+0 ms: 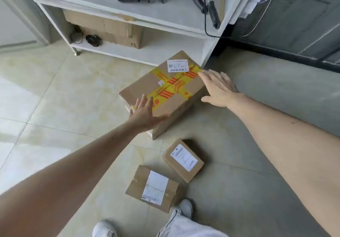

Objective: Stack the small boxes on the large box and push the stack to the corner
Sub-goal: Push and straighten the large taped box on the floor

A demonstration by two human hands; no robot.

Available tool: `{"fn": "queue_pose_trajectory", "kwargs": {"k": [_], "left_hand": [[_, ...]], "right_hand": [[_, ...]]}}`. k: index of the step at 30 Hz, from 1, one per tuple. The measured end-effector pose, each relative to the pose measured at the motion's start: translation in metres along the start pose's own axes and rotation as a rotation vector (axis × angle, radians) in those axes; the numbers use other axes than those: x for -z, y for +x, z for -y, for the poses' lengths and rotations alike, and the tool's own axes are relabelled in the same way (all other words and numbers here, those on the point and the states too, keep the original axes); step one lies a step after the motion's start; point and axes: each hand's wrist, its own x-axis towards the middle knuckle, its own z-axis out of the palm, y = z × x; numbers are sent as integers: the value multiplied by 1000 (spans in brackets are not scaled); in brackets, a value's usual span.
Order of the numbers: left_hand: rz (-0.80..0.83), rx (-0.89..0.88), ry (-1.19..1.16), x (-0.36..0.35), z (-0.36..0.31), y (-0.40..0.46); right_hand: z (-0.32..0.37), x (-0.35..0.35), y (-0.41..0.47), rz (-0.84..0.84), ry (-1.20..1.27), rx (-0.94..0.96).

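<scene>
The large cardboard box [166, 89] with yellow and red tape and a white label lies on the tiled floor in front of the shelf. My left hand [145, 114] is open at its near left corner, fingers spread over the edge. My right hand [218, 88] is open at its right side, fingertips by the far right corner. Two small cardboard boxes lie on the floor nearer me: one with a white label [184, 160] and a flatter one [153, 188] left of it, neither touched by a hand.
A white shelf unit [147, 34] stands behind the large box, holding a cardboard box [110, 29], bags and tools with a black cable. A dark glass cabinet [294, 25] stands at the right. My white shoes [185, 208] are at the bottom.
</scene>
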Motion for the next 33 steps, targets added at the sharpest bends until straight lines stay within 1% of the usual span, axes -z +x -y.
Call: {"fn": "queue_pose_trajectory", "kwargs": {"k": [2,5,10,13,16,19,22,24,27,30,33], "left_hand": [[-37,-35,161,-22,13,26],[-99,-78,307,-60,39,72],[-297,-192,504,-101,69,114],[-362,-247,515,-106,82,127],[-356,-288,546,-97,90,135],[-343,-352,615,-77,95,143],[-298,-389,733,-55,98,151],[-253,-386,824,-43,95,157],[-184,-374,894,-26,92,168],[-163,-373,945,-12,95,179],[-177,-430,972,-3,100,189]], "right_hand": [[-4,-29,19,38,-141,36],[-12,-78,52,69,-234,20],[-16,-134,90,83,-252,10],[-14,-163,95,7,-215,-10],[-10,-178,92,-126,-166,-68],[-7,-183,81,-212,-182,-113],[-2,-188,68,-254,-221,-154],[4,-190,60,-278,-235,-178],[18,-194,51,-317,-265,-202],[31,-199,46,-369,-258,-214],[40,-203,42,-426,-196,-229]]}}
